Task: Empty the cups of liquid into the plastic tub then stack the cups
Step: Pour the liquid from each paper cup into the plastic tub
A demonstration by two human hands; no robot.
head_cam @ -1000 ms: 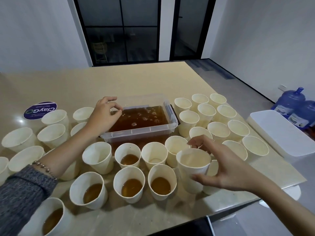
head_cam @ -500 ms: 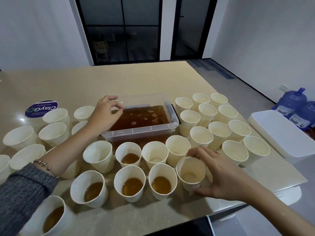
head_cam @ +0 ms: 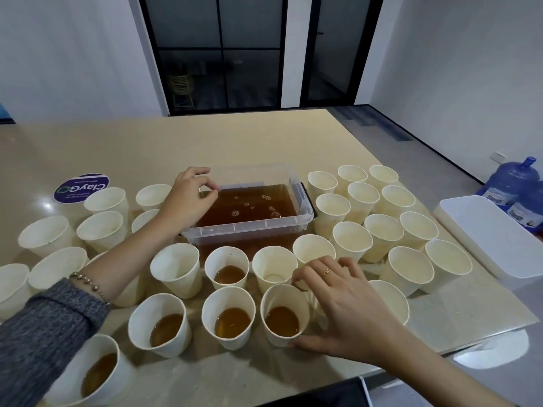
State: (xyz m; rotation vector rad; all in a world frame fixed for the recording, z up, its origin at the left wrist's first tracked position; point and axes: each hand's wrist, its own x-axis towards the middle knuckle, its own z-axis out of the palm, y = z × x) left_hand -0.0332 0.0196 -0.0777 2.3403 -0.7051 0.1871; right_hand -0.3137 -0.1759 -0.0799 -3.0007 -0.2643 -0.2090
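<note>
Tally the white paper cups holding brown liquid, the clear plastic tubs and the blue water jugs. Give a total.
White paper cups holding brown liquid: 5
Clear plastic tub: 1
Blue water jugs: 2
Total: 8

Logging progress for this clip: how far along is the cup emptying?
Done: the tub holds brown liquid, and the cups right of it look empty. In hand: the right hand reaches round a filled cup while the left hand holds the tub's corner. Left: five cups in the near rows show liquid, e.g., and no stack is visible yet.
</note>
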